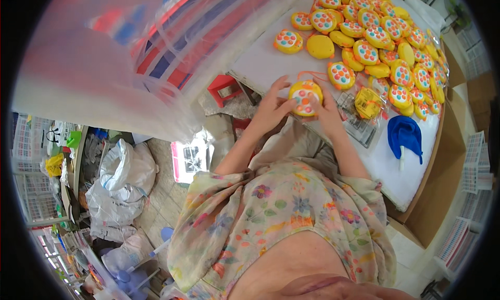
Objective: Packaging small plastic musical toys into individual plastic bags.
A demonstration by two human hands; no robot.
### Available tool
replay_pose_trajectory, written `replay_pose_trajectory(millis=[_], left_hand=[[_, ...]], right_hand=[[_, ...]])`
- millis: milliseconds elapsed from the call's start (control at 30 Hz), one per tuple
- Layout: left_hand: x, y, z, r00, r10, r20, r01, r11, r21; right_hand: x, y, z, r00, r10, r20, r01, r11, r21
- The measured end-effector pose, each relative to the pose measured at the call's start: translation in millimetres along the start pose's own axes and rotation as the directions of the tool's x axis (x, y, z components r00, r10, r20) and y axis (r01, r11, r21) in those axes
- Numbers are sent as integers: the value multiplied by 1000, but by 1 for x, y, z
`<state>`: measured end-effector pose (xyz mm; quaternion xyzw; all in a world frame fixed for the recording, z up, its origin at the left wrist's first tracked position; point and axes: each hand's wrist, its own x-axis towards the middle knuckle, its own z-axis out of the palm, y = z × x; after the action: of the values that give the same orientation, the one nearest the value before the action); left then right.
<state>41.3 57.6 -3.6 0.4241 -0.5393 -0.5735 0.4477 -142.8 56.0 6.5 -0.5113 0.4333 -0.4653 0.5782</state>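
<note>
Between my hands is a round yellow toy (304, 98), its white face set with coloured dots and an orange cord looped at its top. My left hand (275, 106) has its thumb against the toy's left edge, with the index finger raised beside it. Wrapped round the right edge, my right hand (327, 114) lays its thumb over the dotted face. Just right of it on the white table (263, 58) lie flat clear plastic bags (359, 128) and a yellow toy in clear wrapping (367, 103). A large heap of similar toys (375, 37) covers the far right.
A blue scoop-shaped thing (405, 136) lies near the table's right edge, beside an open cardboard box (435, 196). Striped plastic sheeting (172, 45) fills the upper left. A red stool (221, 86) and white sacks (122, 180) stand on the floor.
</note>
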Motion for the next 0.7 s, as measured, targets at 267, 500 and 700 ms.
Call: replay_pose_trajectory(millis=[267,500,700], left_hand=[[-62,43,-96,192,866,-461,-136,489,862],[-104,62,-180,-26,807,-590,293,570,767],[-108,60,-205,120,666,-736,-70,745,663]], right_hand=[[38,-35,-42,893,-267,-362,387,867,315],[-2,42,2,990,-143,-16,142,990,-6],[-8,33,5,963,-253,97,271,889,-369]])
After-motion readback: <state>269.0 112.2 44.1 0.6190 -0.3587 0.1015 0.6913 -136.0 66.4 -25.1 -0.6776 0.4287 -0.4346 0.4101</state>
